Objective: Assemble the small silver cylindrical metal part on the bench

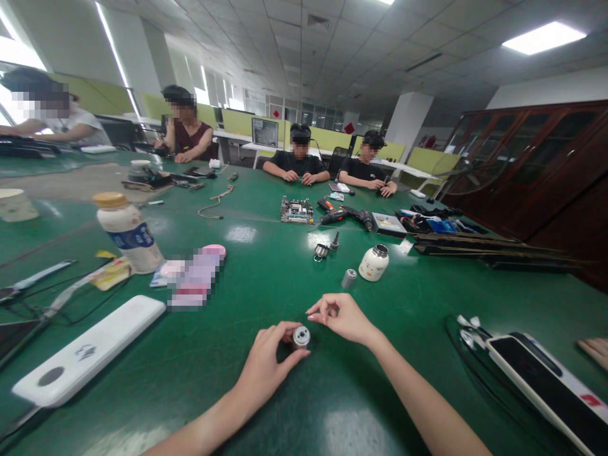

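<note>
My left hand [265, 354] holds a small silver metal cylinder [301, 339], with thumb and fingers around its sides. The cylinder stands upright at the table, its round top showing dark holes; it looks like a small motor. Just right of it, my right hand [346, 316] hovers with thumb and fingertips pinched together. Whatever lies between those fingertips, if anything, is too small to make out. Beyond the right hand stands a second silver cylinder [349, 278], beside a cream-coloured bottle without a lid [374, 263]. Small metal parts [322, 253] lie farther back.
A white power bank-like device [90, 351], a phone [199, 275] and a milk bottle [130, 234] lie or stand left. At right are a dark-screened device [546, 380] and another person's hand [596, 349]. Power drills [335, 214] and a circuit board [297, 210] lie beyond; several people sit around.
</note>
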